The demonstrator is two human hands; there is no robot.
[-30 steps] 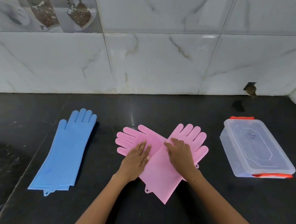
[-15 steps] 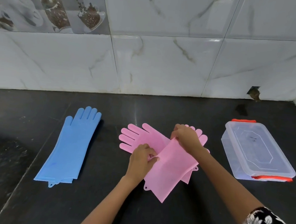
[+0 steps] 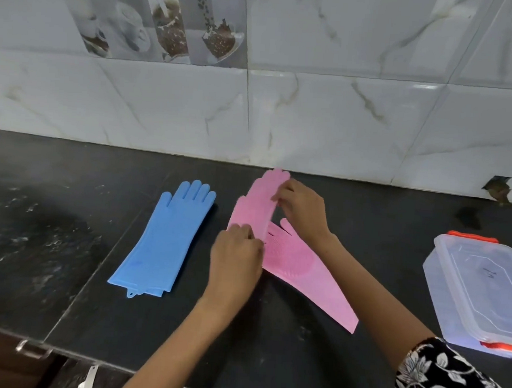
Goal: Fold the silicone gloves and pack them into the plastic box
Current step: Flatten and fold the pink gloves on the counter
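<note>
One pink silicone glove (image 3: 257, 203) is lifted off the black counter, its fingers pointing toward the wall. My left hand (image 3: 236, 258) grips its lower part and my right hand (image 3: 302, 208) pinches it near the palm. The second pink glove (image 3: 301, 271) lies flat under them, cuff pointing to the near right. A pair of blue gloves (image 3: 165, 236) lies stacked flat to the left. The clear plastic box (image 3: 482, 291) with orange clips stands at the right edge, lid on.
The black stone counter (image 3: 67, 212) ends at a marble-tiled wall (image 3: 313, 113) behind the gloves. Its front edge (image 3: 89, 357) runs along the lower left, with a metal drawer handle (image 3: 32, 349) below it.
Both hands went from pressing on the crossed pink gloves to taking hold of the top one and lifting it away toward the wall. The view has shifted, so the box now sits farther right.
</note>
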